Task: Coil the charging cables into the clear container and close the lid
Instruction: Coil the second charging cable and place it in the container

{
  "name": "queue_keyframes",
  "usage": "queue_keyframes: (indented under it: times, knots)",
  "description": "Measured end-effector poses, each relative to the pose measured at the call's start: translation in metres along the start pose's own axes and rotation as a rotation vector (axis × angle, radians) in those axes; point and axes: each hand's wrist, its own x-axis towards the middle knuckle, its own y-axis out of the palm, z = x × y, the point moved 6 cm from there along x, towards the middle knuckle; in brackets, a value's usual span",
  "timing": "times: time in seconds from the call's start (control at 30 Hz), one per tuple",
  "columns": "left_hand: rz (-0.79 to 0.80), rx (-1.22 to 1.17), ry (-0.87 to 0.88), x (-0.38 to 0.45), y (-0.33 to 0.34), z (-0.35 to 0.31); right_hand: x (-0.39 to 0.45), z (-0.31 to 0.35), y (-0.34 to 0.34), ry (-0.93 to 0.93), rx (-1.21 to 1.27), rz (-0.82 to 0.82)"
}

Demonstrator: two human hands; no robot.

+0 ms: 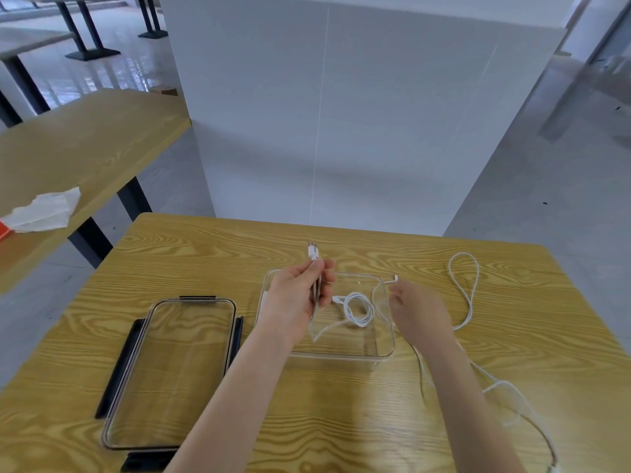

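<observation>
Cable work is going on over a wood-grain surface [375, 421]. The person's left hand [300, 298] is hovering above the near-left corner of the clear container [382, 351], its grip pinched closed around a white charging cable [467, 302] just below the USB plug [313, 252], which is sticking up and away past the fingertips. Doubled strands are hanging down from that hand toward the container. The right hand [418, 310] is sitting just beside the container's right wall, fingers curled loosely around another stretch of the same white line, with a small connector [392, 278] poking out above the container's far-right rim; how tightly that grip is closing I cannot tell. The rest of the cable is trailing off to the right in a long loop on the surface and running back under the right forearm toward the near edge. Inside the container a coiled white cable [358, 309] is lying flat on the bottom. The clear lid [170, 373], with its dark latches, is lying flat to the left of the container, apart from it.
</observation>
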Motion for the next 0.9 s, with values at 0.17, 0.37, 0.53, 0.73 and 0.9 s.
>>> queue_keyframes:
  times: [0.17,0.37,0.53,0.73,0.9]
  knots:
    - [0.040,-0.141,-0.019,0.002,0.009,-0.006,-0.025,0.046,0.019,-0.173,0.845,0.300]
    - [0.041,-0.182,0.052,0.003,0.005,-0.019,-0.040,0.060,0.061,-0.281,0.797,0.686]
    - [0.010,-0.150,0.103,-0.001,0.001,-0.028,-0.041,0.046,0.076,-0.248,0.679,0.769]
    - [0.078,0.048,0.085,-0.012,0.006,-0.026,-0.007,0.026,0.063,-0.056,0.666,0.413]
    - [0.090,0.291,-0.008,-0.015,0.010,0.003,0.015,0.035,0.026,-0.083,0.577,0.182]
